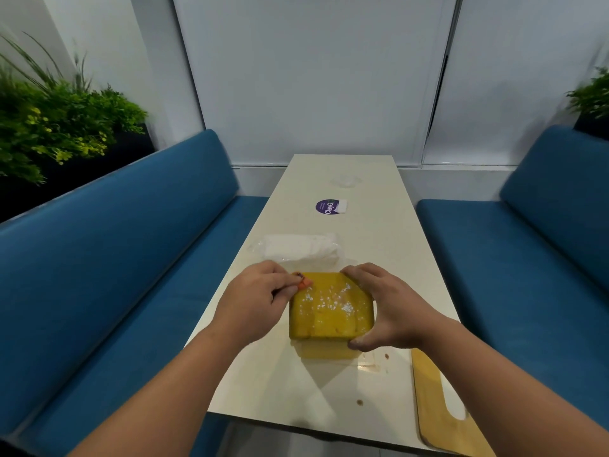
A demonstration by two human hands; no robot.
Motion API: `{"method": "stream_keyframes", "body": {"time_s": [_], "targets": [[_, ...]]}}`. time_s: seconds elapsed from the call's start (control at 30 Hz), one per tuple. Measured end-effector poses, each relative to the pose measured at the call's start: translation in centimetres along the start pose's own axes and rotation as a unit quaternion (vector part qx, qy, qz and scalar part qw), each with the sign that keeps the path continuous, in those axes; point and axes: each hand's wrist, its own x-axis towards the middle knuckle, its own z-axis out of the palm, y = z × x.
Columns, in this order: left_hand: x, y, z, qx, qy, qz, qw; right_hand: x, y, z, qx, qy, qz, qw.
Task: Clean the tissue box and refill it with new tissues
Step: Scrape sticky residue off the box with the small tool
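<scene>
Item: square yellow wooden tissue box (331,306), flat face up, on the pale long table (369,179), clear-wrapped white tissue pack (301,247) just behind it. Right hand (387,310) grips the box's right side, fingers curled; left hand (255,300) pinches a small orange cloth scrap (304,282) at its far-left corner. Risk: hard rubbing could slide the box into the pack.

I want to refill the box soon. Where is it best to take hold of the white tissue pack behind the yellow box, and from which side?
Grip the tissue pack across its short width, near the middle, from above. It lies flat and long across the table, its top free; the yellow box blocks its near side. Probably soft, so hold lightly.
</scene>
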Motion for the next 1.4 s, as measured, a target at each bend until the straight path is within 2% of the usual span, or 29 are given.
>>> {"method": "stream_keyframes", "body": {"time_s": [0.17,0.27,0.4,0.53,0.7,0.93,1.07,1.2,1.4], "targets": [[1.0,0.6,0.4,0.014,0.033,-0.026,0.999,0.0,-0.3,-0.1,-0.016,-0.009,-0.005,1.0],[-1.9,0.2,0.6,-0.024,0.049,0.011,0.998,0.0,-0.2,-0.1,-0.016,-0.01,-0.008,1.0],[-6.1,0.5,1.2,-0.054,0.031,0.044,0.997,-0.2,-0.3,-0.2,-0.019,-0.004,-0.01,1.0],[-6.3,0.5,1.2,-0.033,0.047,0.066,0.996,-0.3,-0.5,-0.2,-0.024,-0.001,-0.017,1.0],[-2.3,0.7,0.9,0.017,0.102,0.015,0.995,-0.2,-0.7,0.0,-0.032,0.003,-0.018,0.999],[-8.0,1.4,1.5,-0.027,0.056,0.055,0.997,0.0,-0.4,0.0,-0.03,0.004,-0.018,0.999],[-8.3,1.0,1.7,0.005,0.075,0.085,0.994,0.1,-0.3,0.1,-0.029,0.007,-0.015,0.999],[-5.9,1.0,0.9,0.035,0.109,0.046,0.992,0.2,-0.5,0.2,-0.03,0.002,-0.019,0.999],[-7.6,1.3,1.1,0.045,0.055,0.094,0.993,0.4,-0.4,0.2,-0.032,0.002,-0.012,0.999]]}}
